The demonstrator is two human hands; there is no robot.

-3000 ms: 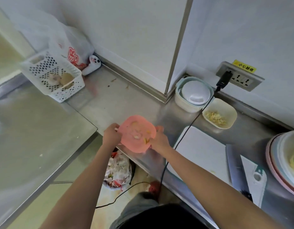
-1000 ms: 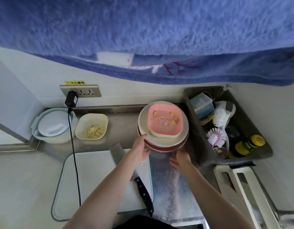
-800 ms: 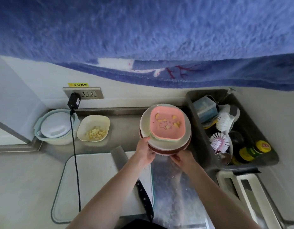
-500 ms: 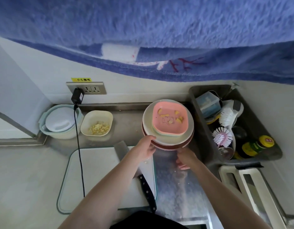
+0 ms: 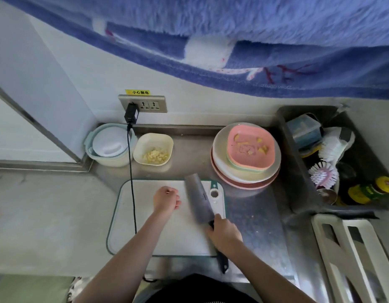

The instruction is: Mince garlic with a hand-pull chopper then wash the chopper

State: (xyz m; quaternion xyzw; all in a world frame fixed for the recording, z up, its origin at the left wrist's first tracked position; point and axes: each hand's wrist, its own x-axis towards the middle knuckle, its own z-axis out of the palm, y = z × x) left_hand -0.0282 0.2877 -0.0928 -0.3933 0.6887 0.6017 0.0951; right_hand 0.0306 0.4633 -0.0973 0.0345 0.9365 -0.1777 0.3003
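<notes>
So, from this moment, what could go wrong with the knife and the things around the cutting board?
The right hand grips the cleaver where blade meets handle, and the left hand rests on the cutting board beside the blade: a slip might cut fingers. The black cable lies across the board and might be nicked or snagged. The plate stack stands just past the blade tip and might be knocked.
</notes>
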